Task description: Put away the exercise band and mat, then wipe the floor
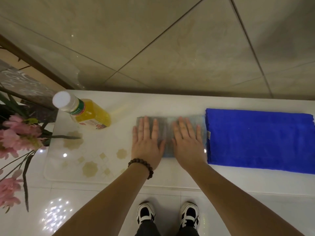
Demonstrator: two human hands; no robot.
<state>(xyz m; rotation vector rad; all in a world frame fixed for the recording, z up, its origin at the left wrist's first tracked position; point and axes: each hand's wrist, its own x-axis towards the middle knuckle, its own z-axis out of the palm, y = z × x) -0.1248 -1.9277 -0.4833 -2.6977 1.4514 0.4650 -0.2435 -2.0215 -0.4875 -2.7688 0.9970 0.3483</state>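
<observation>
A folded grey-blue cloth (168,132) lies flat on the white table (170,103). My left hand (147,142), with a bead bracelet at the wrist, rests palm down on the cloth's left half, fingers spread. My right hand (187,142) presses flat on its right half, fingers apart as well. Neither hand grips anything. A bright blue folded towel (259,140) lies just right of the cloth, touching its edge. No exercise band or mat is in view.
A bottle of yellow liquid (87,113) with a white cap stands at the table's back left. Pink flowers (18,135) reach in from the left edge. My black-and-white shoes (167,215) stand on glossy white floor tiles below the table's front edge.
</observation>
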